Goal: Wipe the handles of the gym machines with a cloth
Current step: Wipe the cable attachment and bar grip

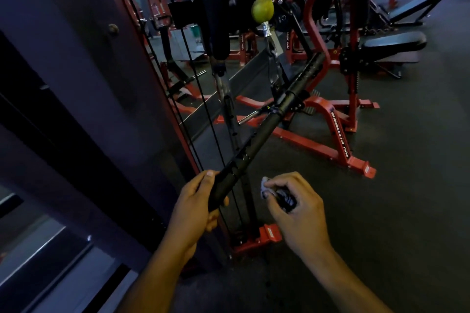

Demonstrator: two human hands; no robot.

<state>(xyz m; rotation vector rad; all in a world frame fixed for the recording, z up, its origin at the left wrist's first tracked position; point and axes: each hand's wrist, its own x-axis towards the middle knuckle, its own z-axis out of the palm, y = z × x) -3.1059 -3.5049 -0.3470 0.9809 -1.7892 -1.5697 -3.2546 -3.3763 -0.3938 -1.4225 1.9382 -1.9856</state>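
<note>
A long black bar handle hangs slanted from a cable clip, running from lower left to upper right. My left hand grips the bar's near end, thumb on top. My right hand is just right of that end, apart from the bar, and clutches a bunched dark cloth with a pale corner sticking out by the thumb.
A yellow-green ball stopper sits on the cable above the bar. The cable machine's red frame and black cables stand at left, beside a mirror. A red plate-loaded machine and black benches occupy the dark rubber floor at right.
</note>
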